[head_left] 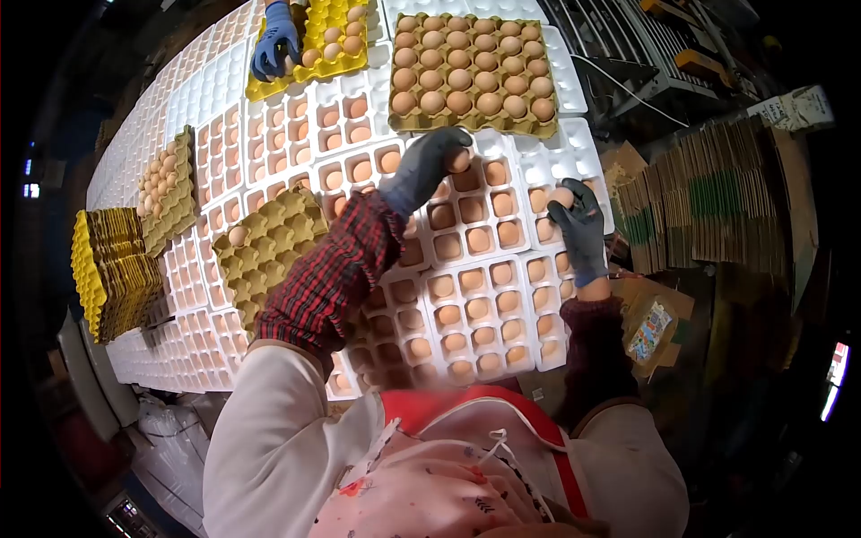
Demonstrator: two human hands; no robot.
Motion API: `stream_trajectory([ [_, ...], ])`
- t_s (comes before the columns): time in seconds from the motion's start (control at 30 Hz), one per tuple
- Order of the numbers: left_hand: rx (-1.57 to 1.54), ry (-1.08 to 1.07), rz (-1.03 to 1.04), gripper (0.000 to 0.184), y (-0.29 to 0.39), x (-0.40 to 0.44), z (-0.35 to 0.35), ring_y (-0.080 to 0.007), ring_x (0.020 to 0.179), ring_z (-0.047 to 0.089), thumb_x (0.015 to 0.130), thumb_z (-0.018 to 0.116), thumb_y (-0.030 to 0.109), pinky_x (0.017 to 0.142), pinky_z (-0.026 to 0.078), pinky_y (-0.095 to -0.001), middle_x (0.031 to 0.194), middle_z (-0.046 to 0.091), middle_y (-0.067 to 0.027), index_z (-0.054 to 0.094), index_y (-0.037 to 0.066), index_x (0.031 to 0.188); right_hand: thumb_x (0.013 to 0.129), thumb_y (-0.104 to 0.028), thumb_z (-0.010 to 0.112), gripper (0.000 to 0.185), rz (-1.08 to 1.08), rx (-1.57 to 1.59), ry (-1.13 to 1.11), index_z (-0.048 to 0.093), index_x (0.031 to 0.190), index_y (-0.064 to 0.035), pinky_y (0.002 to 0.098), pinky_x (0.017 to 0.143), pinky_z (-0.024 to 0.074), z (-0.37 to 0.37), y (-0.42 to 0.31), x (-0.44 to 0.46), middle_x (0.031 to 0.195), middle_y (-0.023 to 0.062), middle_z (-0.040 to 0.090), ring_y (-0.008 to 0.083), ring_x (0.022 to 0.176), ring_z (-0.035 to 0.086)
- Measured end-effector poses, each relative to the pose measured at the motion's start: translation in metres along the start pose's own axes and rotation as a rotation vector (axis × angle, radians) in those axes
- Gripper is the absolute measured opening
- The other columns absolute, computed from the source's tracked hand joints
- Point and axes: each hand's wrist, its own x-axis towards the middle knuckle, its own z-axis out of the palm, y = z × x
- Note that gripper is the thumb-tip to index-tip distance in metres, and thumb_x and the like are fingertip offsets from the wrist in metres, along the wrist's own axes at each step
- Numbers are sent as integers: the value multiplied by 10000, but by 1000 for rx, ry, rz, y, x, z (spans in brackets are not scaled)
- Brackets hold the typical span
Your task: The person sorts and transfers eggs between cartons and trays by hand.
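Note:
My left hand (423, 170), in a dark grey glove and plaid sleeve, is closed around a brown egg (458, 161). It hovers over the white foam tray cells, just below a full pulp tray of eggs (471, 67). Farther right, my right hand (581, 226), gloved in the same grey, grips a paler egg (561, 196) between thumb and fingers. That hand is over the right edge of a white foam tray (587, 170), where some cells hold eggs. Below both hands, more foam trays (489, 309) hold an egg in most cells.
A nearly bare pulp tray (273, 247) with one egg (237, 236) lies at left, beside another egg-filled pulp tray (168, 190) and stacked yellow trays (112, 273). A co-worker's blue-gloved hand (276, 45) is over a yellow tray (327, 22). Folded cardboard (708, 197) stands right.

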Motion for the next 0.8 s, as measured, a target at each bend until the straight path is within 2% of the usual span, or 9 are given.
stream_trajectory([
  [0.03, -629, 100, -577, 209, 11, 12, 25, -217, 878, 612, 886, 604, 74, 804, 511, -322, 1009, 640, -103, 611, 37, 1092, 882, -90, 722, 444, -169, -221, 33, 541, 1277, 0, 309, 838, 538, 2, 9, 17, 1105, 90, 622, 211, 982, 629],
  [0.1, 148, 158, -36, 254, 6, 30, 71, -276, 966, 634, 844, 593, 18, 851, 514, -354, 1094, 641, -127, 642, 55, 1091, 852, -104, 737, 437, -514, -678, 83, 580, 1258, -54, 362, 865, 511, 13, 15, 42, 1141, 122, 642, 279, 996, 628],
  [0.17, 446, 162, 198, 304, -25, 35, 98, -351, 1062, 602, 768, 678, 113, 896, 505, -431, 1141, 626, -153, 656, 84, 1069, 792, -153, 780, 430, -708, -1091, 127, 629, 1181, -51, 443, 933, 477, 21, 25, 58, 1169, 157, 640, 367, 1061, 592],
  [0.27, 624, 150, 122, 391, -9, 6, 94, -338, 1219, 525, 799, 680, 204, 1060, 399, -481, 1269, 582, -127, 628, 120, 1177, 821, -166, 776, 375, -722, -997, 67, 650, 1150, -36, 442, 945, 483, 23, 49, 65, 1168, 163, 637, 348, 1076, 599],
  [0.37, 521, 252, -9, 356, 56, -47, 12, -347, 1155, 570, 803, 667, 117, 1000, 462, -450, 1237, 613, -131, 647, 113, 1158, 870, -133, 750, 320, -509, -587, 29, 651, 1151, -17, 400, 945, 494, 50, 31, 32, 1169, 149, 644, 287, 1089, 616],
  [0.47, 931, 341, -322, 442, 73, -122, -117, -355, 1169, 559, 762, 673, 102, 1003, 465, -429, 1270, 602, -148, 635, 104, 1203, 877, -113, 744, 341, -440, -514, -247, 641, 1185, -9, 367, 940, 496, 106, 8, -7, 1170, 128, 648, 248, 1096, 618],
  [0.6, 1357, -139, -857, 727, 81, -184, -229, -337, 1231, 505, 701, 733, 146, 1025, 415, -441, 1365, 516, -126, 486, 124, 1384, 851, -177, 757, 403, -551, -589, -313, 638, 1216, -56, 425, 984, 473, 149, 9, -4, 1221, 178, 638, 350, 1151, 591],
  [0.63, 1238, -136, -700, 723, 26, -228, -269, -323, 1235, 509, 697, 753, 126, 1043, 402, -433, 1353, 538, -86, 506, 159, 1375, 853, -189, 754, 408, -513, -543, -295, 635, 1220, -57, 430, 991, 468, 154, 4, 7, 1228, 183, 630, 358, 1167, 578],
  [0.8, 1214, -167, -542, 469, 32, -220, -290, -293, 1110, 596, 817, 684, 115, 969, 453, -409, 1205, 634, -59, 587, 161, 1273, 858, -183, 747, 437, -566, -460, 87, 601, 1223, 8, 394, 979, 469, 90, 0, 110, 1220, 203, 603, 348, 1134, 584],
])
